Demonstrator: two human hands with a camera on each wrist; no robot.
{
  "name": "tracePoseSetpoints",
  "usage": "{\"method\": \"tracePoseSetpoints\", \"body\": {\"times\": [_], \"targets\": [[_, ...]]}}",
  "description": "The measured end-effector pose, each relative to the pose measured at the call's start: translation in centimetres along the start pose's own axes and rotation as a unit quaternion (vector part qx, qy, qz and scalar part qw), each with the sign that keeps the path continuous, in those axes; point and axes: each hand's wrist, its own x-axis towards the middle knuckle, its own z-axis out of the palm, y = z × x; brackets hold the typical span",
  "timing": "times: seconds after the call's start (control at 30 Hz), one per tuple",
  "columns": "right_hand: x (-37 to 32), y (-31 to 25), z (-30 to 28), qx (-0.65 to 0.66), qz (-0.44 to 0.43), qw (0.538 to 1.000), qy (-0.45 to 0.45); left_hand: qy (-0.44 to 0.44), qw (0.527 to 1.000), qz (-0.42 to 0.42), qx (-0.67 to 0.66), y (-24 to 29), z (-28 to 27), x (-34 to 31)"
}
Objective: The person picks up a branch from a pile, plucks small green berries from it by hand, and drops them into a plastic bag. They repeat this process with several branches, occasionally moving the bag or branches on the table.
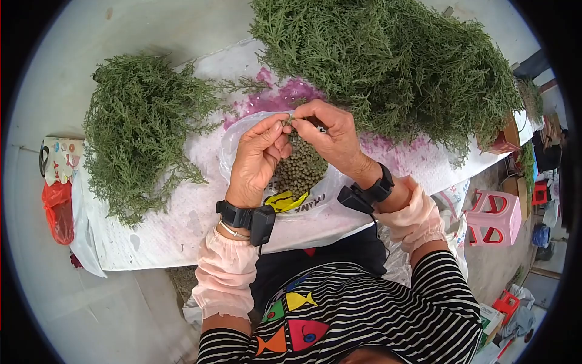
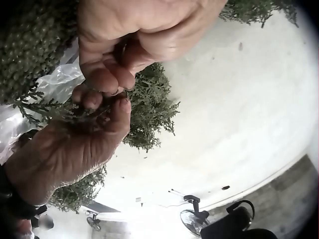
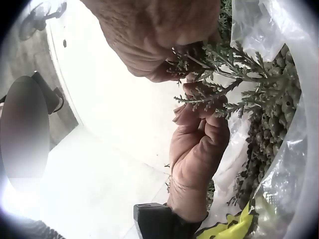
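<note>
Both hands meet over a clear plastic bag (image 1: 232, 136) holding small round green-brown berries (image 1: 301, 174). Fingertips of the left hand (image 1: 253, 159) and the right hand (image 1: 334, 134) pinch a small green bit between them. From the right wrist, a leafy sprig (image 3: 238, 79) hangs beside the fingers, above the berries (image 3: 271, 124); the right hand (image 3: 154, 35) is close to the camera, the left hand (image 3: 197, 154) below it. In the left wrist view the left hand (image 2: 149, 30) partly hides the pinched part, with the right hand (image 2: 75, 154) underneath.
A pile of green branches (image 1: 142, 127) lies left on the white, purple-stained cloth (image 1: 182, 236), and a larger pile (image 1: 394, 67) at the back right. A pink stool (image 1: 494, 218) stands at right; a red bag (image 1: 57, 212) hangs at left.
</note>
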Motion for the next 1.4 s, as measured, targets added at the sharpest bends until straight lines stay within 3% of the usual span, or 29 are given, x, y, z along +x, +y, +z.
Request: {"method": "tracePoseSetpoints", "body": {"times": [0.47, 1.13, 1.4], "targets": [[0.0, 0.4, 0.1, 0.047, 0.061, 0.997, 0.001, -0.006, 0.999, -0.015, -0.035, 0.0, 0.1, 0.0], [-0.2, 0.5, 0.3, 0.036, 0.027, 0.999, 0.007, 0.008, 0.998, -0.022, -0.054, -0.4, -0.4, 0.2], [0.1, -0.3, -0.1, 0.027, 0.050, 0.998, -0.009, 0.002, 0.999, -0.016, -0.044, -0.4, 0.0, 0.1]]}}
